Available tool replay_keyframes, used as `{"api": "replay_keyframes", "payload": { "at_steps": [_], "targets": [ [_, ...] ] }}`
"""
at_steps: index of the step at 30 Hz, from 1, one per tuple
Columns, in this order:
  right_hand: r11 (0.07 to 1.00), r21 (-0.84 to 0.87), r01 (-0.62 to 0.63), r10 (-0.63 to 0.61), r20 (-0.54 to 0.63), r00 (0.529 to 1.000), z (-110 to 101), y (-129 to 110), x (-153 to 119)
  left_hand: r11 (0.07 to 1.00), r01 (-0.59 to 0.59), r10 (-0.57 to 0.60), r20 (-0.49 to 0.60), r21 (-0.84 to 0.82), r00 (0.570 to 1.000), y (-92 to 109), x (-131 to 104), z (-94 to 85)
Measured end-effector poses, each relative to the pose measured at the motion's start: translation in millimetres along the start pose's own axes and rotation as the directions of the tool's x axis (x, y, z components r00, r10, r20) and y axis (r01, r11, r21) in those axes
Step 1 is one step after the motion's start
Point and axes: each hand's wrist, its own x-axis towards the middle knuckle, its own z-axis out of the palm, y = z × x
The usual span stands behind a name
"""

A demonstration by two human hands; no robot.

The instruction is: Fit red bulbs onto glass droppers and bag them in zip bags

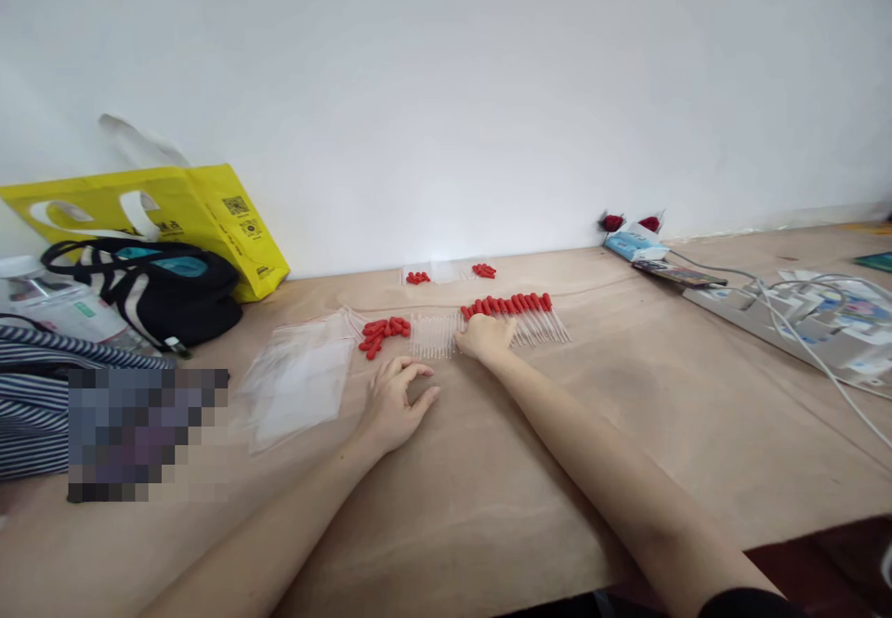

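My right hand (482, 336) is curled closed over a row of thin glass tubes. What its fingers grip, if anything, is hidden. To its right, several tubes wear red rubber bulbs, like droppers (533, 316), lying side by side. Bare glass tubes (430, 335) lie in a line to its left. My left hand (399, 404) rests on the table, fingers loosely spread with nothing in them. Just beyond it is a small heap of loose red bulbs (380, 332). Clear plastic bags (303, 376) lie flat left of that hand.
Two small groups of red-bulbed items (418, 278) lie in clear bags near the wall. At left stand a yellow bag (241, 228), a black bag (188, 279) and striped cloth (42, 414). Power strips with cables (787, 321) and a blue tissue pack (634, 244) are at right.
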Motion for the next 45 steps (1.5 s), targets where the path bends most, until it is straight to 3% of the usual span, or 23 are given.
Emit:
{"api": "replay_keyframes", "payload": {
  "at_steps": [7,11,14,17,21,27,31,35,40,45],
  "targets": [
    [1.000,0.009,-0.014,0.014,-0.035,0.999,-4.8,4.5,2.7,0.999,0.039,-0.038,-0.036,0.027,0.999,-0.8,-1.7,2.0],
    [0.986,0.048,0.162,-0.160,-0.034,0.986,-12.1,19.2,-10.7,0.991,0.057,-0.052,-0.048,0.122,0.998,-1.5,-1.5,-1.0],
    [0.918,0.090,0.386,-0.384,-0.038,0.923,-15.0,39.2,-30.1,0.949,0.077,-0.040,-0.126,0.305,0.991,-6.7,2.0,-11.4],
    [0.812,0.078,0.578,-0.572,-0.085,0.816,-15.6,63.0,-49.4,0.853,0.174,-0.056,-0.245,0.492,0.968,-17.6,8.1,-24.7],
    [0.726,0.066,0.685,-0.676,-0.116,0.728,-14.3,87.3,-62.6,0.757,0.280,-0.137,-0.277,0.590,0.951,-33.6,14.6,-33.2],
    [0.723,0.102,0.683,-0.669,-0.142,0.729,-6.7,95.9,-58.1,0.726,0.290,-0.151,-0.268,0.624,0.952,-48.0,18.3,-29.9],
    [0.729,0.152,0.668,-0.652,-0.144,0.745,-1.8,97.2,-53.8,0.740,0.312,-0.178,-0.274,0.596,0.945,-45.8,18.7,-33.9],
    [0.710,0.202,0.675,-0.658,-0.152,0.737,0.4,100.0,-51.1,0.833,0.198,-0.084,-0.237,0.516,0.968,-24.5,10.4,-36.8],
    [0.654,0.215,0.726,-0.700,-0.192,0.688,0.6,100.0,-52.4,0.957,-0.069,0.081,-0.031,0.282,0.996,3.5,-3.0,-26.6],
    [0.619,0.188,0.763,-0.731,-0.218,0.647,2.2,97.5,-55.3,0.984,-0.125,0.117,0.069,0.127,0.991,9.1,-5.4,-17.0]
  ]
}}
